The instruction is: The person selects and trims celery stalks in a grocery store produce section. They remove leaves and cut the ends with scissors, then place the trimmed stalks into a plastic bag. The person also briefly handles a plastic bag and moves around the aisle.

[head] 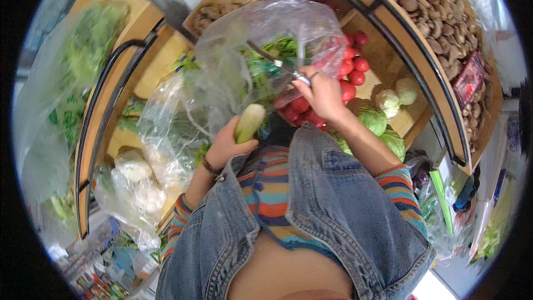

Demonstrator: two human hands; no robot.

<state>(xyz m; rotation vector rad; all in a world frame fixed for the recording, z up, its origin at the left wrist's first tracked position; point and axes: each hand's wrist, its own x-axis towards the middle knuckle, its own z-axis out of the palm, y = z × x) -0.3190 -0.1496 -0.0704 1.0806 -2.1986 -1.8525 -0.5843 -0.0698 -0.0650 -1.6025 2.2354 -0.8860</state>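
Observation:
My left hand (225, 148) grips a thick, pale green vegetable (251, 121), perhaps a cucumber or gourd, with its blunt end pointing up and away from me. In my right hand (322, 96) is a knife (266, 55). Its long dark blade points up and to the left, over a large clear plastic bag (291, 12). Leafy greens (277, 48) show through the bag. Red tomatoes (347, 66) lie beside and below my right hand, some partly covered by the bag. The blade and my fingers are slightly blurred.
Green cabbages (372, 121) lie to the right, under my forearm. White vegetables in plastic (139, 175) sit at left. Dark-edged wooden rails (433, 66) curve around both sides. Beyond the right one is a bin of brown mushrooms (441, 21). Bagged greens (91, 46) stand at far left.

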